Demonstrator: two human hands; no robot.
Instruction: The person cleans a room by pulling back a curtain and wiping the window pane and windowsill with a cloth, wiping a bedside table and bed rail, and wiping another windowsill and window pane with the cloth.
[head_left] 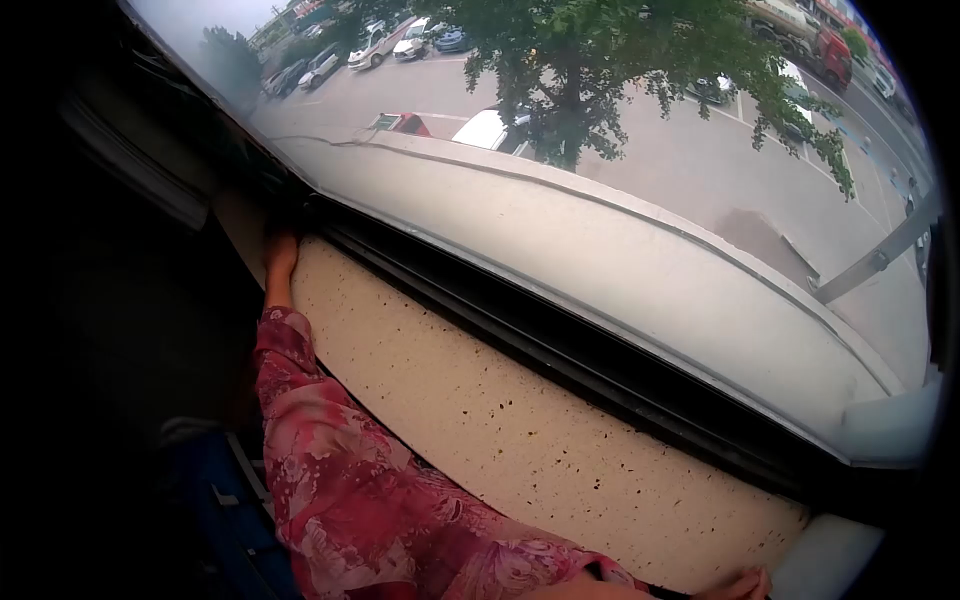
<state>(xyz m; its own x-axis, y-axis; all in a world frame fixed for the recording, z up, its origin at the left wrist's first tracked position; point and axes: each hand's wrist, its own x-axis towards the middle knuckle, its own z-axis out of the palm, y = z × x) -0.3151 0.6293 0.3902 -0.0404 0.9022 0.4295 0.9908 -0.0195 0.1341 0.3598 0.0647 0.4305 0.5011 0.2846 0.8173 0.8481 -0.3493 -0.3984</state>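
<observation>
Spreading both hands toward opposite ends of the windowsill [400,350]: left hand [282,252] at the far left end, in shadow close to the black window frame [560,350]; right hand [745,584] at the lower right, beside the room-side edge and near a pale block [825,555] at the right end. Cannot tell the state of the left fingers, lost in the dark; cannot say whether grasping, pressing or merely resting. On the right, see fingers curled in close together, partly cut off by the bottom of the view; cannot tell whether clenched on anything.

Find dark specks [597,485] scattered over the sill, thinner toward the left end, thicker from the middle to the right end, some close to the window-side edge. Cannot judge any share as finished from this view; count only the specks as left lying, well apart from the left hand.

Notice the red patterned sleeve [320,420] along the room-side edge, partly over it. Beyond the window-side edge, past the frame, see a white ledge [560,230], a tree [575,60] and parked cars [490,128].
</observation>
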